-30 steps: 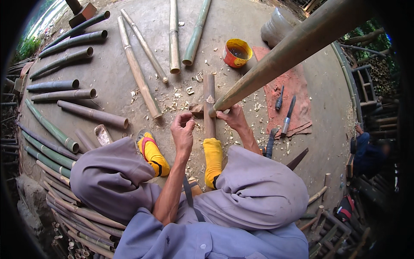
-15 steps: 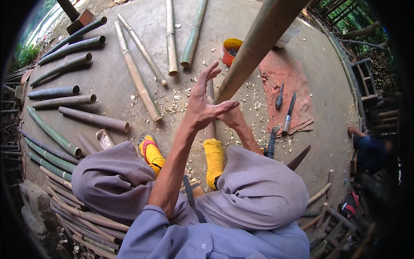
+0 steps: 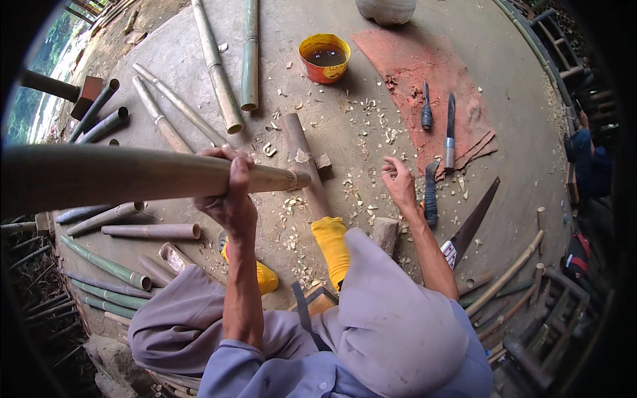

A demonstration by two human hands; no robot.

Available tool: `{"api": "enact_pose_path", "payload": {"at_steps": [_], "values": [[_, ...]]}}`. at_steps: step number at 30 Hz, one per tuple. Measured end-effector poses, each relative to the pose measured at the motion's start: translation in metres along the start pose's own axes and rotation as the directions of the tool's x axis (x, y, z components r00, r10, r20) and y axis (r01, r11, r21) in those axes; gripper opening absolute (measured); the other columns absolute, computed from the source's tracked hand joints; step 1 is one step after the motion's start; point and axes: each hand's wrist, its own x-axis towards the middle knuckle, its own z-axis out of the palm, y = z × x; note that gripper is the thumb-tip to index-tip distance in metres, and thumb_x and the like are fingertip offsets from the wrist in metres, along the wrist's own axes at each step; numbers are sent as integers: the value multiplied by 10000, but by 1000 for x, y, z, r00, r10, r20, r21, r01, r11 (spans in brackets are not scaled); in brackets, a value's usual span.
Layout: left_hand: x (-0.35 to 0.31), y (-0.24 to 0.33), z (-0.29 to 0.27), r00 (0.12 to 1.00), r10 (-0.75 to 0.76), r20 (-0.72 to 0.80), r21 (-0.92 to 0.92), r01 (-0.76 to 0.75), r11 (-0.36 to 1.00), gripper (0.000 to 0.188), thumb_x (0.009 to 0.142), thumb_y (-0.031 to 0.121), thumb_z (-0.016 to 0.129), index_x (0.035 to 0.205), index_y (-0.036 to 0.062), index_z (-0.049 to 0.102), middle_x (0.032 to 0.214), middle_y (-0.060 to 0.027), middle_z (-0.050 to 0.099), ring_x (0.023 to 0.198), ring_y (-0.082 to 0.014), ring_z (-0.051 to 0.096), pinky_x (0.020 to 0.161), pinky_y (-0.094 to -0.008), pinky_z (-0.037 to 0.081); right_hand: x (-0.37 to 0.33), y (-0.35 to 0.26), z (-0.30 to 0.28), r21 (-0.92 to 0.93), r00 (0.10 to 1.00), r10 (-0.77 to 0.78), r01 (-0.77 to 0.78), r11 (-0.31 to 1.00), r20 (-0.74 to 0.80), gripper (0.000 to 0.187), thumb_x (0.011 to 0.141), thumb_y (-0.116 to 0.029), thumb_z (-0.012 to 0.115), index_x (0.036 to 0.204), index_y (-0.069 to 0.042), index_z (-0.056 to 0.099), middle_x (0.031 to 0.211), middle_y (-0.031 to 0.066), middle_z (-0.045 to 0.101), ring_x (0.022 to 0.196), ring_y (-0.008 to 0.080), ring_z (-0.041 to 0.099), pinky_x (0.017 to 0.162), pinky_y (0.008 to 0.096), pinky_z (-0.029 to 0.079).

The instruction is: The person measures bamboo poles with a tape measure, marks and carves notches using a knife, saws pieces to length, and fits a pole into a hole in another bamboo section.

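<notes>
My left hand (image 3: 231, 192) is closed around a long, thick bamboo pole (image 3: 152, 174). The pole slants across from the left edge, and its far end hangs over a brown round stick (image 3: 300, 142) lying on the floor by my yellow-socked foot (image 3: 331, 245). Over the floor to the right is my right hand (image 3: 399, 180), with loosely bent fingers and nothing visible in them. Beside it lies a tool with a dark wrapped handle (image 3: 430, 202). A handsaw (image 3: 478, 211) rests near my right forearm.
A red cloth (image 3: 415, 63) carries a knife (image 3: 450, 132) and a dark-handled pointed tool (image 3: 426, 113). Farther off stands a yellow-red tub (image 3: 324, 60) of dark liquid. Bamboo lengths (image 3: 251, 60) lie ahead and leftward. Shavings cover the floor. Another person (image 3: 592, 159) is at far right.
The pole has swung from upper right to the left, with my left hand now gripping it. My right hand has moved away from the pole to the right. The view has shifted.
</notes>
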Motion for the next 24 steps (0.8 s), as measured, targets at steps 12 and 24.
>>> {"api": "enact_pose_path", "payload": {"at_steps": [12,24], "values": [[-17,0,8,998,63,-24,76,-61,995,315,791,25,524,1094,48,440,800,-79,513,741,-187,525,745,-375,456,-11,-48,125,317,970,-115,43,948,213,337,802,-67,643,1118,16,562,865,164,650,752,230,657,642,321,552],[-18,-11,9,997,52,-57,135,-44,990,332,786,49,537,1099,68,427,807,-82,502,759,-196,523,766,-392,445,-4,-50,122,283,967,-75,2,959,245,329,795,-46,627,1115,9,571,849,164,638,722,225,646,622,328,552]]}}
